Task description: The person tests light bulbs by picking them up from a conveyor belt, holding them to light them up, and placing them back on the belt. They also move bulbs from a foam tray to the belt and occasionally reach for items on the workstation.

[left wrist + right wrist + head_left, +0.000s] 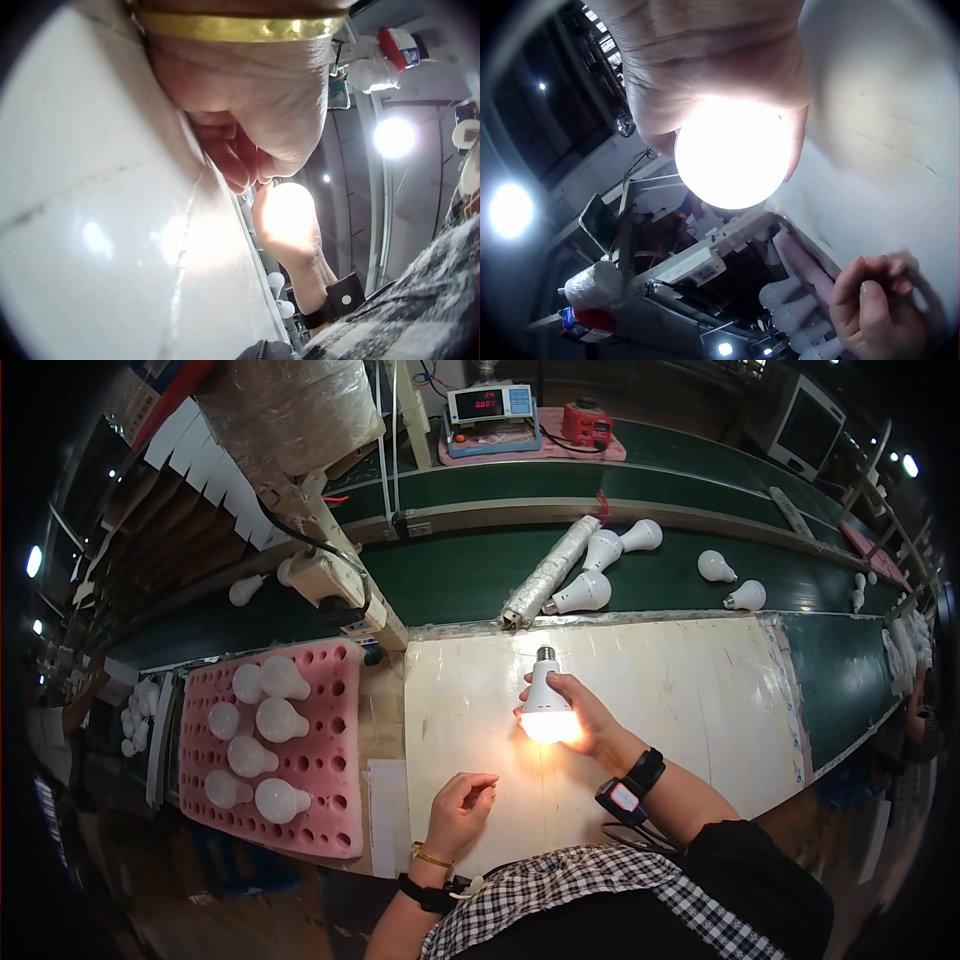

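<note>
My right hand (590,720) grips a light bulb (546,695) by its white body, above the pale work surface (680,700). The bulb's screw base points away from me and its dome glows brightly towards me. In the right wrist view the glowing dome (733,154) washes out to white, with fingers wrapped behind it. My left hand (460,815) rests at the front of the work surface, left of the bulb, its fingers loosely curled and holding nothing. From the left wrist view, that hand (247,97) lies close over the white surface.
A pink foam tray (351,760) with holes holds several unlit bulbs (283,721) at left. On the green belt (450,575) behind lie more bulbs (604,550) and a foil-wrapped bar (550,572). A post with a socket box (330,585) stands back left; a display meter (490,403) sits beyond.
</note>
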Demonstrator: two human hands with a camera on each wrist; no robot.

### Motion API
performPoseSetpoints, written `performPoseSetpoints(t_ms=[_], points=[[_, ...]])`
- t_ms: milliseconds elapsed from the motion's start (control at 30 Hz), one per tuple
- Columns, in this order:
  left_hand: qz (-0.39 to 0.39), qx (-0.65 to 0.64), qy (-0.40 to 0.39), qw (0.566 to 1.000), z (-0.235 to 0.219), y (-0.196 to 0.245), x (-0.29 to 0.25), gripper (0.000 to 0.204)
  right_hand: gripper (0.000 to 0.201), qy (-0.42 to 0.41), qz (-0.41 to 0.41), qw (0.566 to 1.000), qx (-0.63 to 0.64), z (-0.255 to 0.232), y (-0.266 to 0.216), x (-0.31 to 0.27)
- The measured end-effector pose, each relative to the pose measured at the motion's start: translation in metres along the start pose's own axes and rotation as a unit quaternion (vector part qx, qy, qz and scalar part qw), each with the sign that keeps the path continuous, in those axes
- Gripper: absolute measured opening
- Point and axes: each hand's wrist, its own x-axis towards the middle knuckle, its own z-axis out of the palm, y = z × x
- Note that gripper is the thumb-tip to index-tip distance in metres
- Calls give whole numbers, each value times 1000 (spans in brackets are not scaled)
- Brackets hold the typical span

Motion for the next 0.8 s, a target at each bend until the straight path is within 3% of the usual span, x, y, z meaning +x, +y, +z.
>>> performPoseSetpoints(t_ms=[300,467,533,567,600,633,667,700,733,800], points=[[9,25,-19,999,-4,0,1,15,44,18,-20,1000,2,-2,-3,2],[-9,-1,-22,1000,-4,7,1,14,45,48,-28,996,-73,37,-32,29],[-17,-4,-23,1000,-4,7,0,14,45,-23,-68,988,-136,36,-51,64],[-18,-8,-24,1000,-4,6,0,14,46,56,-179,891,-414,42,-76,84],[-23,-13,-23,999,-3,4,-1,14,45,53,-306,747,-588,20,-90,109],[-22,-12,-21,999,-3,3,-1,14,35,79,-356,576,-732,17,-110,109],[-20,-16,-24,999,-3,2,-1,14,25,106,-317,399,-854,16,-127,105],[-17,-19,-26,999,-4,1,-2,14,18,113,-281,285,-909,3,-137,101],[-16,-19,-23,999,-5,1,-2,14,16,153,-222,312,-911,-5,-142,99],[-18,-17,-30,999,-5,2,-1,14,16,157,-188,259,-935,-20,-150,89]])
